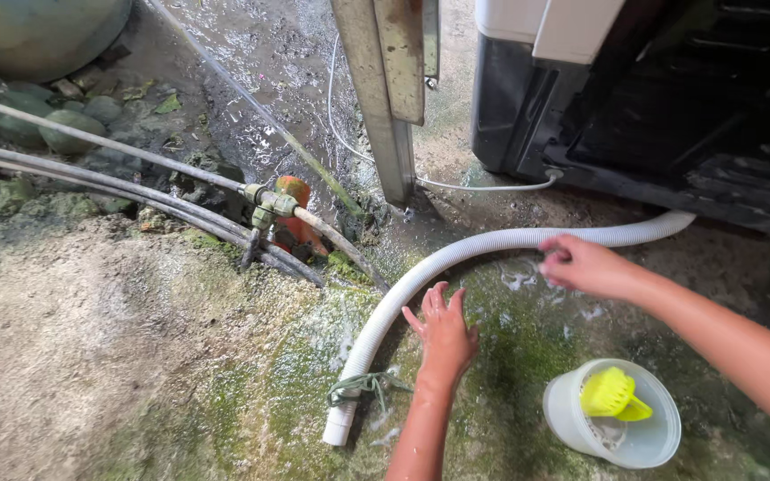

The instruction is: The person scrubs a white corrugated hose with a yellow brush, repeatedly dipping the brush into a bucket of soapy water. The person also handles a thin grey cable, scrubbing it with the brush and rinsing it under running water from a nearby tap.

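The white corrugated hose point(456, 254) arcs across the wet, mossy ground point(135, 356), from under the dark appliance point(670, 98) at the far right down to its open end at near centre, where a green cord point(363, 385) is knotted around it. The right hand point(581, 265) closes over the hose on the far right stretch, fingers curled round it in a loose fist. The left hand point(443, 330) lies flat just beside the inner side of the bend, fingers spread and pressing the ground, apparently not on the hose itself.

To handle the hose well, it seems wise to grip on the ribs, where wet fingers slip less, and to steady the bend so it does not kink.

Near right stands a white tub point(617, 428) holding a yellow brush point(612, 395), close under the right forearm. Far of the bend rises a rusty metal post point(385, 89), with a thin white cable point(483, 187) behind it. To the left run grey pipes point(91, 174) meeting a valve point(274, 203). The open room lies near left, on bare ground.
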